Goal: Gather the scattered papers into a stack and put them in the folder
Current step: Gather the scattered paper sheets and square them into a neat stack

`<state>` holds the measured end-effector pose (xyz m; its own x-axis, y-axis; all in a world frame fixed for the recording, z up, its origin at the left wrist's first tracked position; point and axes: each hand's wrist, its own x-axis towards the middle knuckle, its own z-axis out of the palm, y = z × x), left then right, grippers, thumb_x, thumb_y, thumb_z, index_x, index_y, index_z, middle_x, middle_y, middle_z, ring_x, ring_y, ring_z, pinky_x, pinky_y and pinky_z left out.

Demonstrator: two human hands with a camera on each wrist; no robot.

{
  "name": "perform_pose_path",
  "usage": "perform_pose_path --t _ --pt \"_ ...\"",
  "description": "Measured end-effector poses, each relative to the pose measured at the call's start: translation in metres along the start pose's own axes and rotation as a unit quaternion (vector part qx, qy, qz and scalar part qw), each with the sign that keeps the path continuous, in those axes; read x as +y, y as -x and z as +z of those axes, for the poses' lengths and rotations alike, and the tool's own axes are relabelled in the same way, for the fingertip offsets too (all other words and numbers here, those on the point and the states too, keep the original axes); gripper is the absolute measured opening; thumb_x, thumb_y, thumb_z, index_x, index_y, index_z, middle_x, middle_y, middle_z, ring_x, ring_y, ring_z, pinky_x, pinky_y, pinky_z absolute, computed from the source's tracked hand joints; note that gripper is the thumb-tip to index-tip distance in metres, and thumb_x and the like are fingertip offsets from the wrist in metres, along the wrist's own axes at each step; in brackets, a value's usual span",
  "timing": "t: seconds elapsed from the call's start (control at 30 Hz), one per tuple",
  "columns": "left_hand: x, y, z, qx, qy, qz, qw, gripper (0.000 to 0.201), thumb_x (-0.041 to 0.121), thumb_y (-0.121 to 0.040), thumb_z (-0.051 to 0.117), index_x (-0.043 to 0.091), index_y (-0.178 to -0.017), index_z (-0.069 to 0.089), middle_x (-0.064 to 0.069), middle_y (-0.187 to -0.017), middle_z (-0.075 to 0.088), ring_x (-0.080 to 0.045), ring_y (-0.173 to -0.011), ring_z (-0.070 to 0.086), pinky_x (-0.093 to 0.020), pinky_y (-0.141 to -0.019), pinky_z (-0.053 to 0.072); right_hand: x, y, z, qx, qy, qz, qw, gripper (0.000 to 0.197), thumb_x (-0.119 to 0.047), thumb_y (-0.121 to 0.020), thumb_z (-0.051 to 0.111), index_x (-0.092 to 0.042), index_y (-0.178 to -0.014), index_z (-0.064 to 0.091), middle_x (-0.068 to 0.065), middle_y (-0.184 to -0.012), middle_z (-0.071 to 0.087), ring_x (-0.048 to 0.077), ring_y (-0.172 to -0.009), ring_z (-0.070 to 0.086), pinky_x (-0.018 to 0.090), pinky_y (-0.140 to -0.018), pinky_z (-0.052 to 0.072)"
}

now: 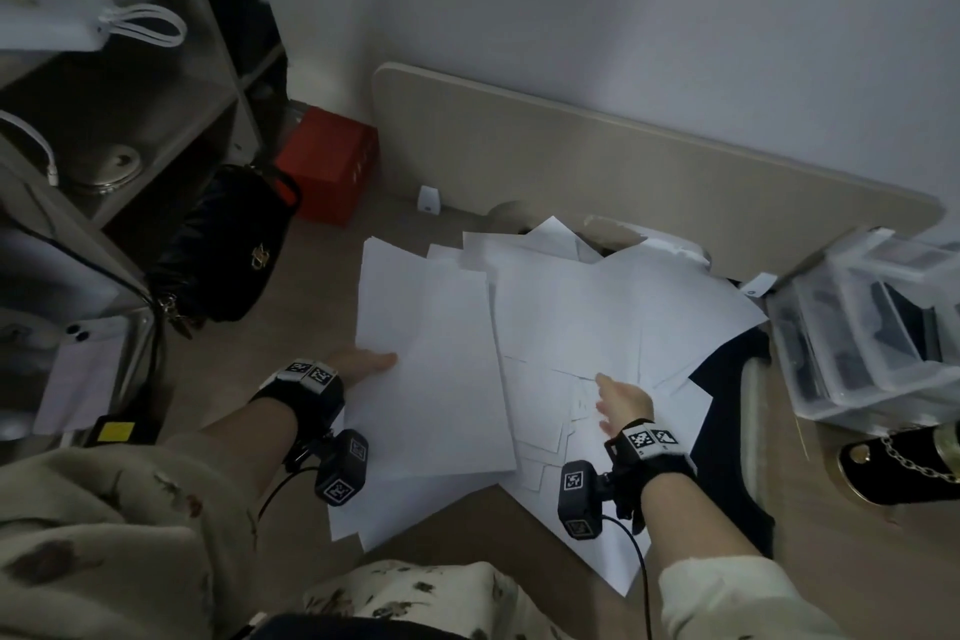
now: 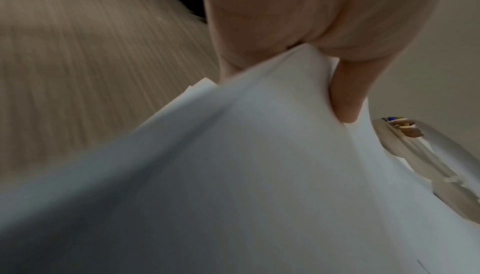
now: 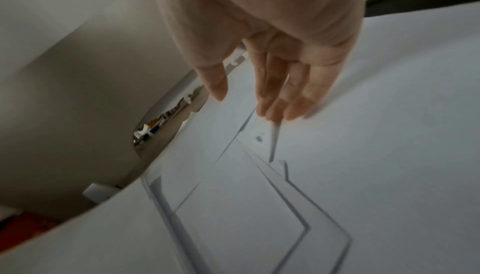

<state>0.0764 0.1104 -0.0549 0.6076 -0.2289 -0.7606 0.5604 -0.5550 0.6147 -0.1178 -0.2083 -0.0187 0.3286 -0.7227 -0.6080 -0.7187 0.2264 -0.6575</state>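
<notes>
Left hand (image 1: 363,363) pinching a sheaf of papers (image 1: 431,379), right hand (image 1: 621,403) spread flat on loose sheets (image 1: 597,322), clear bin (image 1: 872,322) holding dark items

- The room I look down into is dim, with a cool grey cast; the papers (image 1: 561,317) are the brightest thing and still read bluish grey.
- The shelf unit (image 1: 171,83) at my left sinks into deep shadow, its compartments nearly black.
- No glare or hard shadow shows; the light is soft and flat.
- The head view bends at its edges: the board (image 1: 623,161) against the wall curves.
- My left hand (image 2: 298,21) fills its wrist view, soft and out of focus; the floor (image 2: 91,52) smears into streaks.
- My right hand (image 3: 259,32) is blurred at the fingertips (image 3: 293,112); the overlapping sheets cast thin dark lines.
</notes>
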Motion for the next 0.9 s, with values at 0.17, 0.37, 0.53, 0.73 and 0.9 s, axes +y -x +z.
perform_pose_path --t 0.17,0.37,0.53,0.73,0.9 --pt "0.024 0.025 0.010 0.038 -0.043 -0.004 0.998 0.054 0.030 -0.079 0.076 0.002 -0.122 0.059 -0.017 -0.129 0.058 -0.034 -0.117 0.056 -0.045 -0.104 0.043 -0.017 0.000 0.015 -0.026 -0.148 0.015 0.989 0.068 -0.022 -0.090 0.057 -0.009 -0.147 0.021 0.015 -0.116 0.053 0.029 -0.118 0.053 0.043 -0.103 0.041" --pt "0.038 0.031 0.018 0.101 -0.121 -0.018 0.987 0.058 0.032 -0.079 0.074 -0.002 -0.123 0.056 -0.019 -0.126 0.059 -0.034 -0.117 0.056 -0.039 -0.101 0.045 -0.034 -0.005 0.038 -0.053 -0.071 -0.061 0.994 0.059 -0.015 -0.093 0.052 -0.018 -0.147 0.026 0.012 -0.146 0.038 0.026 -0.132 0.040 0.038 -0.108 0.033" --pt "0.021 0.006 0.009 0.027 -0.018 -0.022 0.999 0.065 0.036 -0.068 0.081 0.005 -0.122 0.061 -0.015 -0.128 0.059 -0.034 -0.116 0.057 -0.048 -0.104 0.042 -0.027 -0.016 0.034 -0.025 0.369 -0.192 0.909 0.061 -0.031 -0.094 0.045 -0.027 -0.150 0.021 -0.006 -0.159 0.010 0.018 -0.147 -0.003 0.042 -0.117 0.005" --pt "0.039 0.025 0.025 -0.003 0.126 0.008 0.992 0.039 0.014 -0.086 0.068 -0.005 -0.119 0.060 -0.022 -0.116 0.063 -0.034 -0.099 0.062 -0.043 -0.086 0.051 -0.013 -0.015 0.027 -0.090 0.513 -0.187 0.833 0.064 -0.043 -0.096 0.032 -0.028 -0.153 0.004 -0.008 -0.160 0.003 0.018 -0.147 -0.011 0.043 -0.118 -0.005" --pt "0.048 0.032 0.028 0.025 0.177 0.031 0.983 0.039 0.009 -0.085 0.068 -0.008 -0.119 0.058 -0.022 -0.112 0.063 -0.035 -0.099 0.061 -0.046 -0.089 0.049 -0.008 0.009 0.033 -0.113 0.545 -0.196 0.808 0.063 -0.037 -0.097 0.032 -0.030 -0.152 0.003 -0.009 -0.160 0.009 0.018 -0.147 -0.007 0.050 -0.117 -0.008"
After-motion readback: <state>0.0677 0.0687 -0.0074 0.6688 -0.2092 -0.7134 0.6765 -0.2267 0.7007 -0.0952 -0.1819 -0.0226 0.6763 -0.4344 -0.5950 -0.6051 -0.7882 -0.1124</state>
